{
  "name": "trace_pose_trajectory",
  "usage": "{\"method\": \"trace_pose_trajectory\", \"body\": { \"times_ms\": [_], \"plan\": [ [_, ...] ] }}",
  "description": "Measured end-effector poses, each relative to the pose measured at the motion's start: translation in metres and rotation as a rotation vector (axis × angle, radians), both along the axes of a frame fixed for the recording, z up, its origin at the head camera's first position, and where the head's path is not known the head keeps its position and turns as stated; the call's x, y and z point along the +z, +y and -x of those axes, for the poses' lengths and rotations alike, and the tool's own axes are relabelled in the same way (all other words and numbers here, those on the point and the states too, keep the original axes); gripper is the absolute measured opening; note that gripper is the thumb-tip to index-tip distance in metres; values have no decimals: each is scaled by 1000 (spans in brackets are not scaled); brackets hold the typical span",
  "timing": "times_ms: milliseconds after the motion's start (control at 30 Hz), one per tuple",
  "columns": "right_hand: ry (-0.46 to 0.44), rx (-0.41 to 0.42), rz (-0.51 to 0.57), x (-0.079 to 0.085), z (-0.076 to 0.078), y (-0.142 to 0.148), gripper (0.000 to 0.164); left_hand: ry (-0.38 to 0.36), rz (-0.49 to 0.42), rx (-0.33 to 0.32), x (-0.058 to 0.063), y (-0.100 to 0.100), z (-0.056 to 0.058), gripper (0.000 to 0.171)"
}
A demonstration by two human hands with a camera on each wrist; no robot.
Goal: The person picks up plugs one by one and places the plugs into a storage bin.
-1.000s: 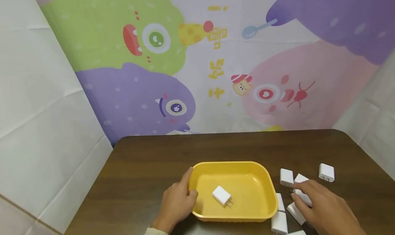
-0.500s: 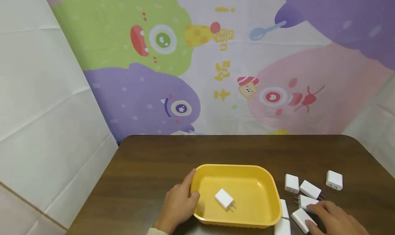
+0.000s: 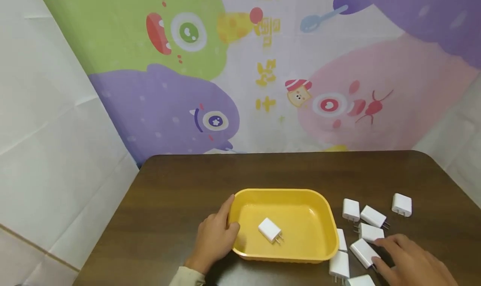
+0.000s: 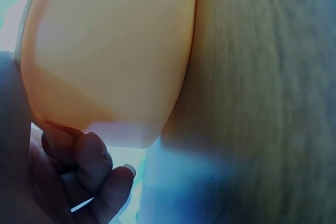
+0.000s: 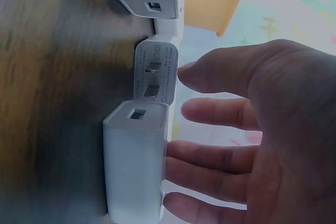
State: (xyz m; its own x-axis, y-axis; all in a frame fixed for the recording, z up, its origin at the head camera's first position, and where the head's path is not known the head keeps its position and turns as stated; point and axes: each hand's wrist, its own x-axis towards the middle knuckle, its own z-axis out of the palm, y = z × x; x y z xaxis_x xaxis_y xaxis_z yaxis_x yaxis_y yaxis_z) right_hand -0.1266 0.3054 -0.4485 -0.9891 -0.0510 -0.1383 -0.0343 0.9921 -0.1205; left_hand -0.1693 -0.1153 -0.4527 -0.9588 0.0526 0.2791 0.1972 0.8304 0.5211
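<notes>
My left hand [image 3: 216,236] grips the left rim of a yellow plastic basin [image 3: 285,256], thumb inside and fingers outside. Inside the basin lies one white wall charger [image 3: 269,229] on its side, two prongs showing. At the right, my right hand [image 3: 413,261] hovers low over a group of white chargers, fingers loosely spread. Its thumb and index finger come right at the end of a tilted charger [image 3: 364,252]; another charger [image 3: 371,232] lies just beyond the index fingertip. In the right wrist view, the thumb tip overlaps the edge of a charger with its prongs facing out [image 5: 156,72].
More chargers lie about the basin's right side: one close by its wall [image 3: 339,264], one behind [image 3: 351,209], one farther right [image 3: 402,204] and one at the front [image 3: 360,280]. The dark wooden table [image 3: 169,194] ends at a cartoon-printed backdrop [image 3: 270,131].
My right hand has drawn back to the right and toward me, uncovering chargers it had hidden. The left hand keeps its hold on the basin. The head view has shifted slightly.
</notes>
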Motion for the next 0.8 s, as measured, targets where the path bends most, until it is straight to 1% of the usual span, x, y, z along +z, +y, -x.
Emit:
{"method": "trace_pose_trajectory", "body": {
  "times_ms": [67,100,233,300,400,433,533,600,733,800],
  "plan": [
    [17,-3,-10,4,2,0,56,3,0,-1,5,0,5,64],
    [10,-7,-18,5,2,0,57,3,-2,-3,7,1,7,64],
    [-54,-3,-31,8,3,4,56,0,-3,-13,11,2,10,65],
    [-80,12,-30,6,1,7,54,3,1,-13,12,2,9,64],
    [-89,22,-37,3,-2,13,54,-5,1,-18,11,1,8,64],
    [-77,27,-39,2,-3,15,54,-11,0,-19,10,1,7,64],
    [-83,15,-52,-2,-7,23,57,-24,-4,-17,8,1,6,64],
    [-87,8,-40,-5,-9,28,59,-26,-5,-12,7,1,6,64],
    [-76,37,-11,-11,-13,36,63,-27,-3,-6,6,1,6,65],
    [-86,64,-19,-12,-14,40,66,-29,-1,-5,6,2,6,65]
  ]
}}
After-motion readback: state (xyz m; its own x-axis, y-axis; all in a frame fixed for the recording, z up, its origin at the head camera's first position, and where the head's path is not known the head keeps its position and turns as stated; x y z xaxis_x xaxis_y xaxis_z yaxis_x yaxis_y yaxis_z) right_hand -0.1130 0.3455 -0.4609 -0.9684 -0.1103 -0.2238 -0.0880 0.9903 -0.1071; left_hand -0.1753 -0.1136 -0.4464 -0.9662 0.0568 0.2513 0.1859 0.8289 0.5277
